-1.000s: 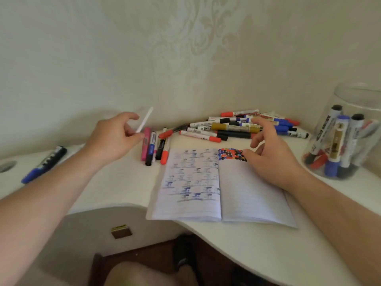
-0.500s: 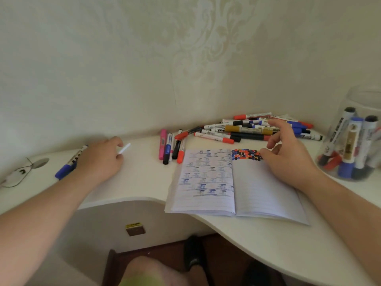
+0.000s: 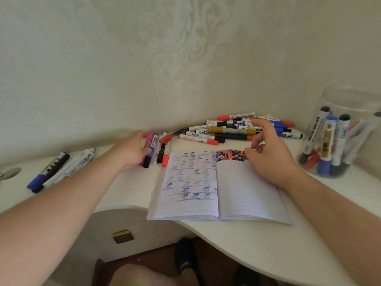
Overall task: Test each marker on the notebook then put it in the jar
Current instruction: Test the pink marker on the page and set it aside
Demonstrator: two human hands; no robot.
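Nearest, the open notebook (image 3: 216, 186) lies flat at the front edge of the white desk (image 3: 237, 244), left page covered in blue scribble marks, right page with a patch of coloured dots (image 3: 231, 155) along its top edge and bare lines below. Right hand (image 3: 274, 159) rests on the notebook's right page, upper right part, heel on the paper, fingers half curled and spread, thumb tip just beside the dot patch; index finger (image 3: 261, 123) lifted and reaching over the marker pile behind the notebook, holding nothing. Left hand (image 3: 132, 150) sits just left of the notebook's top left corner, palm down, fingers loosely bent over a short row of markers; fingertips touch the pink marker (image 3: 150, 138) and the blue-banded marker (image 3: 153, 144), grip not closed, cannot tell if either is pinched. Red-capped marker (image 3: 165, 159) and a black one (image 3: 160, 153) lie beside them, touching the notebook's left edge. Far left of the notebook, apart group of markers (image 3: 59, 168) lying on the desk. Behind the notebook, marker pile (image 3: 233, 130) against the wall, red, black, blue and gold barrels mixed. Right of the notebook, clear jar (image 3: 346, 141) upright, several markers (image 3: 329, 141) standing inside.
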